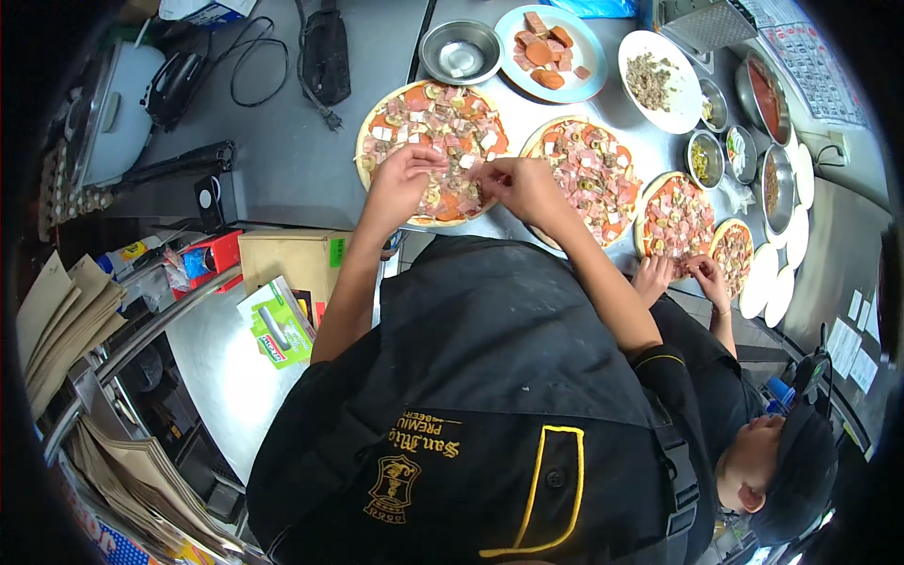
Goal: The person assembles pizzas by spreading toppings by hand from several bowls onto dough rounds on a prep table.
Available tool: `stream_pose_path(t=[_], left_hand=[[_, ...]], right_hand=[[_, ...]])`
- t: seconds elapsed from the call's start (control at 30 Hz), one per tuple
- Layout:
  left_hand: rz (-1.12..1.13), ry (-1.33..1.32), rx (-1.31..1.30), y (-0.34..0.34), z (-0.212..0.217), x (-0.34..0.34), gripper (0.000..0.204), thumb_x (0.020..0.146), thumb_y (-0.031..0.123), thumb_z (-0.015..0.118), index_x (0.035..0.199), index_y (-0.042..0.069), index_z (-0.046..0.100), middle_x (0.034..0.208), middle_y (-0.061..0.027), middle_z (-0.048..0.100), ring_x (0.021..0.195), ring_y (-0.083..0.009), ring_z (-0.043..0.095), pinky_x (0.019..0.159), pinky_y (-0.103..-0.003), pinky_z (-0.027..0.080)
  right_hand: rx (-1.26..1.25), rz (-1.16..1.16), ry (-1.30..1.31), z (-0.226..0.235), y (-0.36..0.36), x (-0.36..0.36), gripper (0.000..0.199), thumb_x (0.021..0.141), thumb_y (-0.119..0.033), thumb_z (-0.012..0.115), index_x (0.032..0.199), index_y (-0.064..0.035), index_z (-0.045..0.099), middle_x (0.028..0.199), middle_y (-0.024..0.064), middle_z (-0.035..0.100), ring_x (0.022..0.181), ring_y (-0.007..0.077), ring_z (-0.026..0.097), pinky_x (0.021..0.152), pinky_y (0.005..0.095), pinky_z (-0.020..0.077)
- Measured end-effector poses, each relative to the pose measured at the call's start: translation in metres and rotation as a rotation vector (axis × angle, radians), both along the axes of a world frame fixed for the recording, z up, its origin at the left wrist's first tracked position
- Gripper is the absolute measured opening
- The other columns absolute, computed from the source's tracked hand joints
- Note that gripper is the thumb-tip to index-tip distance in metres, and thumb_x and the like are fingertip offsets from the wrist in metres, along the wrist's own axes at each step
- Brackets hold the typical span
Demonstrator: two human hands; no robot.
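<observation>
Both my hands are over the leftmost pizza (428,104), a large uncooked round topped with chopped ham, sausage slices, white cheese cubes and olive slices. My left hand (407,179) is above its left half, its fingers stretched toward the middle and holding nothing I can see. Over the right edge, my right hand (523,186) has its fingers closed in a pinch; what is between them is too small to make out. A second large pizza (589,169) lies just to the right, similarly topped.
A co-worker's hands (673,273) touch a smaller pizza (676,212); the smallest pizza (733,250) lies beyond. Behind stand a metal bowl (461,52), a plate of sausage and ham (593,89), a bowl of ground meat (678,118) and several topping bowls. A corded black device (325,56) lies left.
</observation>
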State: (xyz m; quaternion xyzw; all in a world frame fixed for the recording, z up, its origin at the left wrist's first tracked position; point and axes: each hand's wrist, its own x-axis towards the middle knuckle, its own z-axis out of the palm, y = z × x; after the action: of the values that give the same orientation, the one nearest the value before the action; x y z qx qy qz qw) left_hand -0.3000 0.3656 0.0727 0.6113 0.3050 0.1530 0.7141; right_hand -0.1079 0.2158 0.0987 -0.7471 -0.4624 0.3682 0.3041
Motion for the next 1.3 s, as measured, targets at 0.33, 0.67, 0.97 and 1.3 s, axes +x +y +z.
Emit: stream_pose_path(t=[0.33,0.67,0.97,1.3], left_hand=[[-0.098,0.197,0.184,-0.043,-0.001,0.026,0.012,0.09,-0.003,0.07,0.101,-0.005,0.067,0.092,-0.0102,0.075,0.092,-0.0173,0.074,0.078,-0.029,0.059],[-0.134,0.193,0.339,-0.038,0.015,0.08,0.015,0.093,0.005,0.071,0.105,-0.004,0.067,0.096,-0.0119,0.073,0.09,-0.0159,0.073,0.076,-0.028,0.059],[-0.093,0.129,0.276,-0.023,-0.016,0.069,0.018,0.091,-0.005,0.061,0.108,-0.005,0.067,0.108,-0.0134,0.069,0.094,-0.0185,0.073,0.081,-0.029,0.059],[0.049,0.204,0.519,-0.011,0.02,0.065,0.013,0.09,-0.004,0.067,0.102,-0.002,0.069,0.1,-0.0127,0.069,0.093,-0.0223,0.074,0.081,-0.03,0.06]], right_hand=[[0.096,-0.405,-0.195,0.037,-0.037,0.091,0.027,0.09,-0.024,0.079,0.107,-0.0029,0.078,0.093,0.0108,0.078,0.084,0.0134,0.072,0.077,0.0295,0.055],[0.069,-1.054,-0.697,0.032,-0.112,0.276,0.02,0.085,-0.025,0.073,0.098,-0.0121,0.081,0.093,0.0144,0.078,0.092,0.0301,0.076,0.087,0.0383,0.0568],[-0.081,-0.992,-0.716,-0.022,-0.151,0.349,0.022,0.084,-0.025,0.071,0.098,-0.0127,0.082,0.092,0.0141,0.078,0.088,0.0301,0.075,0.087,0.0397,0.0566],[-0.532,-0.659,-0.759,-0.065,-0.103,0.464,0.061,0.079,-0.058,0.076,0.129,-0.0224,0.073,0.113,0.0136,0.077,0.11,0.0316,0.072,0.099,0.0412,0.0538]])
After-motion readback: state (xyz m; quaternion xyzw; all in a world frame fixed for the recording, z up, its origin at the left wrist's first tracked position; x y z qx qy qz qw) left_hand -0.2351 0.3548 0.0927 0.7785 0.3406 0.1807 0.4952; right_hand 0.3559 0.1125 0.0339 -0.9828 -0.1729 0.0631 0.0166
